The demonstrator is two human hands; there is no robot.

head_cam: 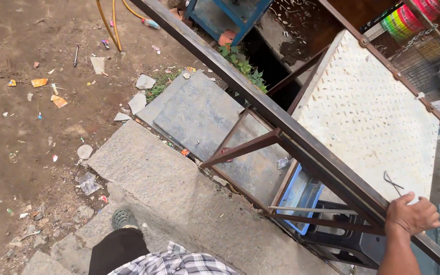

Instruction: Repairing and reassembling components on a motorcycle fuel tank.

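**Right hand on the cart's frame rail**

Your right hand (pixel 411 216) is clamped over the dark steel rail (pixel 260 104) of the metal cart frame, fingers curled over the top edge at the lower-right end, w/ the forearm coming up from the bottom of the view. Looks like a steadying grip: the rail runs on a diagonal from top centre down to your hand. Left hand isn't in shot, so can't tell what it's doing.

Just beside your knuckles a bent wire hook (pixel 392 182) lies on the white textured panel (pixel 367 117), which is bolted along its upper edge. Under the rail: a rusty brace (pixel 240 148), a thin rod (pixel 311 210) and a blue crate (pixel 301 196), tucked in below the frame.

You're standing on granite slabs (pixel 154 173); your grey shoe (pixel 123 219) sits near the slab edge, w/ littered dirt ground (pixel 26 127) off to the side.
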